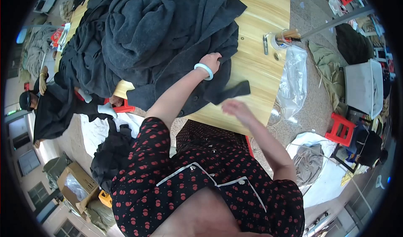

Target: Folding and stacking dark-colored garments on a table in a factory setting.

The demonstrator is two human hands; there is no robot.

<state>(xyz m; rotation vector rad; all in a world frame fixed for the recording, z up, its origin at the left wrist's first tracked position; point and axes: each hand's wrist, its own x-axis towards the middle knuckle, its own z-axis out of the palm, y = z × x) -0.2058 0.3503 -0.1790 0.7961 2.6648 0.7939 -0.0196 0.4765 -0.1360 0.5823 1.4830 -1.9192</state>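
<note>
A large heap of dark grey woollen garments (138,22) covers much of the wooden table (260,64). At its near side lies a dark grey coat (174,71) with dark buttons. My left hand (210,62), a pale bracelet at its wrist, has its fingers curled into the coat's cloth near the right side of the heap. A loose dark strip of the cloth (235,91), blurred, sticks out to the right over the wood. Just below that strip is my right hand (236,111), smeared by motion; whether it touches the cloth is unclear.
On the table's right side stand a cup of tools (282,39) and a small metal tool (265,44). A clear plastic bag (293,81) hangs at that edge. Red stools (341,130) and a white bin (363,88) stand rightward. At left, another person (52,106) handles dark cloth.
</note>
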